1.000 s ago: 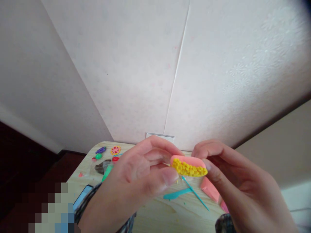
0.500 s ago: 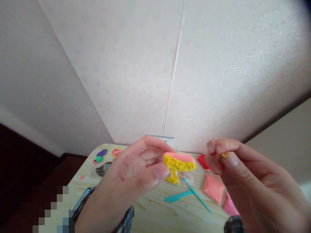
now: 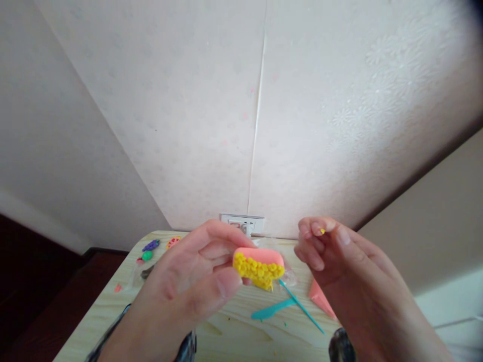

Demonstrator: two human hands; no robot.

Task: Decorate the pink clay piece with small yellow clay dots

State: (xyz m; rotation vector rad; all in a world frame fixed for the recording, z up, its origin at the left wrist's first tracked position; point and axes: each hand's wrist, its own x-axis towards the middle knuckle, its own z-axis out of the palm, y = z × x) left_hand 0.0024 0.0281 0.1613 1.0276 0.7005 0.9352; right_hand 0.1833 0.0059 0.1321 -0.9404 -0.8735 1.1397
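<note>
My left hand [image 3: 188, 281] holds a rounded pink clay piece [image 3: 264, 255] between thumb and fingers. Small yellow clay bits [image 3: 258, 270] cover its lower side in a bumpy band. To the right, my right hand [image 3: 339, 256] is raised apart from the pink piece, its fingers curled. A tiny yellow clay bit [image 3: 322, 232] shows at its fingertips, close to the thumb. Beneath the pink piece, a yellow clay packet [image 3: 267, 286] is mostly hidden.
On the wooden table [image 3: 226, 342] lie a turquoise clay knife [image 3: 272, 308] and a thin turquoise stick [image 3: 302, 306]. A pink clay packet [image 3: 320, 299] is partly behind my right hand. Purple grape-like clay [image 3: 151, 245] lies far left. A wall socket [image 3: 243, 222] is behind.
My right hand has moved left, nearer the pink piece, and its fingers have turned so the yellow bit shows more. The pink piece is tilted slightly differently. The view has shifted.
</note>
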